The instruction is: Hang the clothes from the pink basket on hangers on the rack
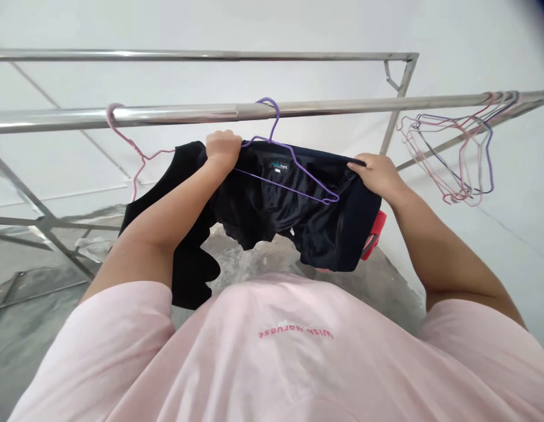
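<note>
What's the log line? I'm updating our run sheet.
left hand: black garment | right hand: same garment | purple wire hanger: hooked over steel rail

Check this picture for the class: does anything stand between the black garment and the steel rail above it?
Only the purple wire hanger: its hook sits over the steel rail, and its wire lies across the black garment, which the left hand and right hand hold at the top edge.

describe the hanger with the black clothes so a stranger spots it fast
On the steel drying rack, find the nearer rail. Hooked at its middle is a purple wire hanger, inside a black garment. It alone carries clothing; the pink hanger and the bunch at right hang bare.
</note>
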`<state>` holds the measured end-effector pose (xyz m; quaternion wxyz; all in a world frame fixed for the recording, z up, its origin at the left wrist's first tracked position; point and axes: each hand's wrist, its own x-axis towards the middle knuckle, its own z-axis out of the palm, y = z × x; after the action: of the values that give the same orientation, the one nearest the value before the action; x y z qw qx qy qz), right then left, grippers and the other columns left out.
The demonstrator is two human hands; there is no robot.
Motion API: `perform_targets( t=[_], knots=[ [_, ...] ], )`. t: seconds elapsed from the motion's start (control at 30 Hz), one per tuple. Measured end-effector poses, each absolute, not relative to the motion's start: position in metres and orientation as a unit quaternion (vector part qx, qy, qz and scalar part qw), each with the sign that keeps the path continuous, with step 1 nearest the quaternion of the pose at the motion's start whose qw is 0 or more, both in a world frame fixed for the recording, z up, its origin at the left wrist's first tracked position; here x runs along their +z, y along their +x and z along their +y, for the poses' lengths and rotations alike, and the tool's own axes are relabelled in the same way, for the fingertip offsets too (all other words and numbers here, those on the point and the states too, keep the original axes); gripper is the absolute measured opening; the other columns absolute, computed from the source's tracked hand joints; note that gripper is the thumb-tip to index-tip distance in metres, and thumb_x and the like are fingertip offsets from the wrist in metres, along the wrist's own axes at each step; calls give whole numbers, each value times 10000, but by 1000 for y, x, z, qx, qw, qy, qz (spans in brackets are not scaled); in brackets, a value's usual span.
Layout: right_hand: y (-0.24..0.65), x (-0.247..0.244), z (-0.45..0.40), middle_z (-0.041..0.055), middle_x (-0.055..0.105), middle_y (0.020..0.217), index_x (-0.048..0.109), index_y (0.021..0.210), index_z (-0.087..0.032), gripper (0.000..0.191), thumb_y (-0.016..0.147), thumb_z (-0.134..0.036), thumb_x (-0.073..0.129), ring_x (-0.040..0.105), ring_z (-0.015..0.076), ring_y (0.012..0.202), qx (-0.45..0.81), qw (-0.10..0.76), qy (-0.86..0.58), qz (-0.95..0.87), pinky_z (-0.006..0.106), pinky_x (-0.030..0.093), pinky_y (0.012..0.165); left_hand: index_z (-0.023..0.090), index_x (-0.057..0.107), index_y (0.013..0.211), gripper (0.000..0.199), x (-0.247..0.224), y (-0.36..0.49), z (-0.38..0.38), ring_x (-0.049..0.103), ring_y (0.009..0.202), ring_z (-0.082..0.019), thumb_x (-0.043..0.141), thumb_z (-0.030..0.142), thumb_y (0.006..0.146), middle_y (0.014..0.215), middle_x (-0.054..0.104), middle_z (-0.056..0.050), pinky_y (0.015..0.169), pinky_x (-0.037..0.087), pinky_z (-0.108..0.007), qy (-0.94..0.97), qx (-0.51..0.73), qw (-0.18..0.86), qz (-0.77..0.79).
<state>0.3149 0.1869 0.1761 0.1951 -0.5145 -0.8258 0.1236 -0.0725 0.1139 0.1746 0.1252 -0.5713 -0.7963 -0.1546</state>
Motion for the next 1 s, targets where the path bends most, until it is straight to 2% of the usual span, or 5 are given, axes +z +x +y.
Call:
perform_targets(
  t=[0.13, 0.2, 0.37, 0.63, 1.0],
  knots=[
    [314, 156, 178, 66, 684, 865, 655, 948, -210, 271, 868, -461, 589, 658, 250, 845, 339, 289, -476, -758, 353, 529, 759, 11, 701, 1083, 314, 186, -69, 112, 543, 1210, -347, 411, 19, 964, 1113, 645, -198, 1011, 410, -561, -559, -112, 117, -813],
    [313, 137, 176, 56, 672, 850, 622, 905, -210, 246, 838, -443, 579, 650, 242, 834, 360, 313, -483, -734, 358, 533, 769, -18, 680, 1131, 315, 189, -67, 111, 531, 1234, -359, 419, -10, 957, 1166, 644, -217, 1018, 409, -574, -554, -105, 99, -820],
    [318, 116, 169, 66, 665, 841, 586, 752, -205, 200, 809, -394, 551, 636, 241, 890, 258, 269, -480, -794, 349, 500, 872, -59, 664, 1162, 353, 189, -58, 112, 526, 1260, -383, 394, -67, 935, 1220, 631, -256, 1034, 393, -591, -546, -90, 60, -831],
    [348, 154, 169, 21, 643, 756, 668, 895, -148, 472, 580, -464, 822, 590, 198, 720, 317, 249, -519, -754, 295, 461, 659, 7, 678, 1171, 367, 193, -65, 115, 490, 1267, -306, 379, 36, 961, 1242, 628, -249, 1018, 373, -488, -528, -108, 54, -840],
    [322, 198, 111, 29, 574, 735, 506, 722, -201, 227, 791, -377, 630, 545, 185, 749, 143, 365, -504, -770, 294, 438, 685, -104, 583, 1172, 319, 197, -56, 112, 440, 1303, -323, 348, 54, 1026, 1294, 568, -273, 1089, 300, -506, -480, -92, 5, -873]
  ],
)
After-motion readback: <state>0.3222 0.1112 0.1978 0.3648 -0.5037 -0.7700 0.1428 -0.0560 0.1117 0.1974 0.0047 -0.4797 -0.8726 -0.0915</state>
